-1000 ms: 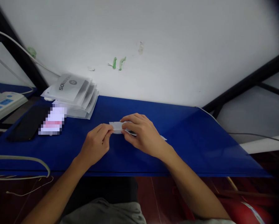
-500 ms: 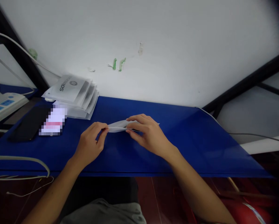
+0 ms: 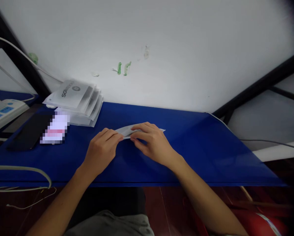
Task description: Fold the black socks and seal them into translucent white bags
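A whitish frosted plastic bag lies low over the blue table, seen nearly edge-on. My left hand pinches its near left edge between thumb and fingers. On the bag's right part, my right hand is closed, with its fingers above and the thumb at the near edge. A narrow gap shows along the edge between both hands. The rest of the bag is hidden behind my right hand, apart from a small corner at its right. What the bag contains, if anything, cannot be made out.
A stack of similar printed bags stands at the back left against the white wall. Before it lie a black phone and a pixelated item. A power strip and cables are at far left. The blue table has black frame bars alongside.
My left hand has moved right along the bag's edge, closer to my right hand, and its fingers have closed further over it. My right hand has shifted slightly left.
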Tool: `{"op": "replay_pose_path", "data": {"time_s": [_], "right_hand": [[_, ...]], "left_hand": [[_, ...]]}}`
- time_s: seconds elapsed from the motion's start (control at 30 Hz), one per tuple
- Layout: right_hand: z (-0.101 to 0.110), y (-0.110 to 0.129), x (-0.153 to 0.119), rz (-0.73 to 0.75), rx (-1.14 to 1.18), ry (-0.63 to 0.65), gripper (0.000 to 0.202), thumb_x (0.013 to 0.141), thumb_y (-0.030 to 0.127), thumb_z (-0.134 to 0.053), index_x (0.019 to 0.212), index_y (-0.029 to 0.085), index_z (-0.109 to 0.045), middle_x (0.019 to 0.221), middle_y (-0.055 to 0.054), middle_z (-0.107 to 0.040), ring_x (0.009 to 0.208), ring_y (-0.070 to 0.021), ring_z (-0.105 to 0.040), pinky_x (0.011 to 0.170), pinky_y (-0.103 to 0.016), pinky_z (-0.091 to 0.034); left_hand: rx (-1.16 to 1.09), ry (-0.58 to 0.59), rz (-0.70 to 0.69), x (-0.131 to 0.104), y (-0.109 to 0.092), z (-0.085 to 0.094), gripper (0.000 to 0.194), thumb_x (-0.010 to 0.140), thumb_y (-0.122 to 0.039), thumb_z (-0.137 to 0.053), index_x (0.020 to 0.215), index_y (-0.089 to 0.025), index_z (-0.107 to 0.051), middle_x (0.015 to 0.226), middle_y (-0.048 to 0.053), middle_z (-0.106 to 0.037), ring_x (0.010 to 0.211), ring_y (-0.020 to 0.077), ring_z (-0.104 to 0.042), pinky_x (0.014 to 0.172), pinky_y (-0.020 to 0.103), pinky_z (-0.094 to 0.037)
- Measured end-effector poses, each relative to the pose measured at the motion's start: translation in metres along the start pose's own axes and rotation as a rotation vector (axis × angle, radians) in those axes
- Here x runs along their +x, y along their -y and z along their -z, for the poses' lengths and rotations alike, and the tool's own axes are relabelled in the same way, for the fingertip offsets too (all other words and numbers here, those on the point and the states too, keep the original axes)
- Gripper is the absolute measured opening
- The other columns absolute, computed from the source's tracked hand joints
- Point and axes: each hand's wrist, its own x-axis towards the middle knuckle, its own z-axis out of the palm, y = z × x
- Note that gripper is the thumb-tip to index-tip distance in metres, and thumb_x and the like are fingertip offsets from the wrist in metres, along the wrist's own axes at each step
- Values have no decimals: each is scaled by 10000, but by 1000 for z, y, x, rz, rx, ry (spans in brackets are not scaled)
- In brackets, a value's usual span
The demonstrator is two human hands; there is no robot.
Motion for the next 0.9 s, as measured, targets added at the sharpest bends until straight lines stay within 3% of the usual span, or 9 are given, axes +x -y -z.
{"op": "replay_pose_path", "data": {"time_s": [0.57,0.9], "right_hand": [[2,-19,-17,-58,-160,-59,162,882,193,-538,900,218,-696,1072,-57,-681,971,-209,-587,796,-360,-442],[1,-43,-33,-95,-266,-104,192,886,220,-520,874,202,-711,1047,-78,-692,965,-242,-607,774,-394,-467]], "left_hand": [[166,-56,32,-14,11,13,154,868,-103,-541,868,-207,-654,791,12,-664,747,164,-574,697,301,-488],[212,-65,74,-19,17,18,139,877,-137,-542,862,-194,-667,796,17,-677,761,170,-580,725,308,-493]]}}
